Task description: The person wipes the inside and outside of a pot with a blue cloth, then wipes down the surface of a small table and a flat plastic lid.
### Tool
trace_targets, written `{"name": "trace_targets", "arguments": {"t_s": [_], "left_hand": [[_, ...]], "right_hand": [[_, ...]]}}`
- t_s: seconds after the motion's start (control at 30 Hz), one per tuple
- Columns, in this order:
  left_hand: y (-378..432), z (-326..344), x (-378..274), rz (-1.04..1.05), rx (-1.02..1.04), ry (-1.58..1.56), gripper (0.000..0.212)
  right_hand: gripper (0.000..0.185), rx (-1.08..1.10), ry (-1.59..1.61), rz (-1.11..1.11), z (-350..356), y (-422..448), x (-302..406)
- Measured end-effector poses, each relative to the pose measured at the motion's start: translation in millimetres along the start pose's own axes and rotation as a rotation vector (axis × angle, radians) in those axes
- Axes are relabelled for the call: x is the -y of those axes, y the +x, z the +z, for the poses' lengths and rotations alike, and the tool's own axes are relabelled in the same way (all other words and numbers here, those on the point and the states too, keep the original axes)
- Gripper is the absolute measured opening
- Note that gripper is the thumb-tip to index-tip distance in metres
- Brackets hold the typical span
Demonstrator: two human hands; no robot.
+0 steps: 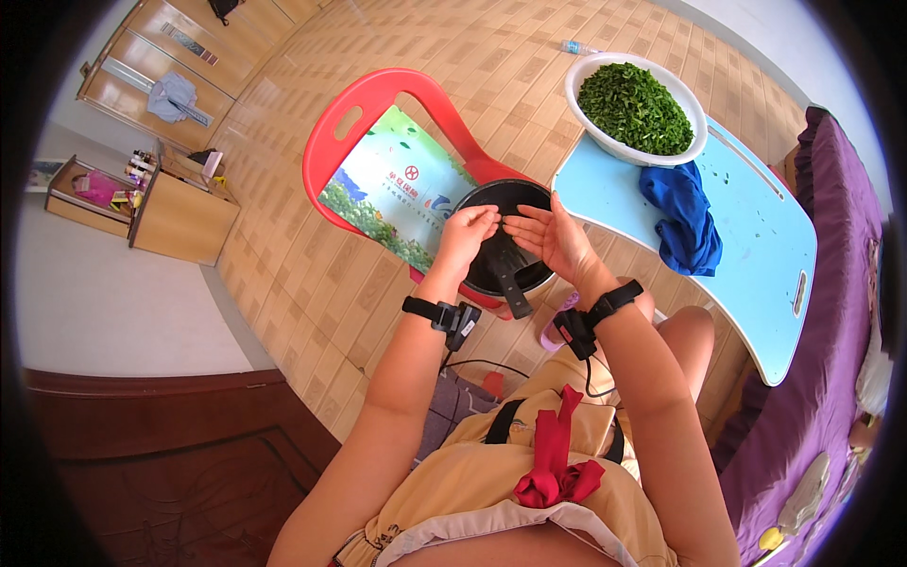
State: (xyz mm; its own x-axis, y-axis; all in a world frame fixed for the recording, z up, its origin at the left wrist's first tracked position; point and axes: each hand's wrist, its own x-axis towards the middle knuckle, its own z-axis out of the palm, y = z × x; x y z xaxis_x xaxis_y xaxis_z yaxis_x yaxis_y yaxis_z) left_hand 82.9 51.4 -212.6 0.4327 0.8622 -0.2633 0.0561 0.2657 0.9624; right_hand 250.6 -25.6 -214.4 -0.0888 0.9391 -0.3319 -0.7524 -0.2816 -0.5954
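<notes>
A black pot (504,193) stands at the near edge of a red plastic chair (418,83), partly over a printed sheet (397,170). A knife with a black riveted handle (511,287) lies in the pot, its handle jutting over the rim towards me. My left hand (468,237) is above the pot's left side, thumb and fingertips brought together; whether something small is between them cannot be told. My right hand (553,237) hovers over the pot's right side, palm turned inward, fingers extended and apart from the thumb, with nothing visible in it. The fingertips of both hands nearly meet.
On the right, a light-blue folding table (755,262) bears a white basin (575,88) of chopped greens (634,110) and a blue cloth (680,220). Beyond the basin a plastic bottle (579,48) lies on the floor. A purple-covered bed (786,404) is far right; a wooden cabinet (184,216) stands left.
</notes>
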Motion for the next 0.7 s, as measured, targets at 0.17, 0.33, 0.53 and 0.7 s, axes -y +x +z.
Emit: {"name": "trace_targets", "arguments": {"t_s": [0.17,0.33,0.53,0.7], "left_hand": [[-0.1,5.9,4.7,0.199,-0.033,0.512,0.018],[-5.0,18.5,0.3,0.55,-0.146,0.837,0.009],[-6.8,19.3,-3.6,0.631,-0.112,0.898,0.007],[2.7,13.5,4.0,0.61,-0.209,1.108,0.008]], "right_hand": [[0.076,-0.013,-0.056,-0.007,-2.4,-0.9,-0.1],[0.073,-0.056,-0.217,-0.008,2.3,-6.9,1.6],[0.072,-0.057,-0.356,-0.013,1.3,-10.0,0.0],[0.069,-0.035,-0.319,0.03,3.6,-11.3,-3.3]]}}
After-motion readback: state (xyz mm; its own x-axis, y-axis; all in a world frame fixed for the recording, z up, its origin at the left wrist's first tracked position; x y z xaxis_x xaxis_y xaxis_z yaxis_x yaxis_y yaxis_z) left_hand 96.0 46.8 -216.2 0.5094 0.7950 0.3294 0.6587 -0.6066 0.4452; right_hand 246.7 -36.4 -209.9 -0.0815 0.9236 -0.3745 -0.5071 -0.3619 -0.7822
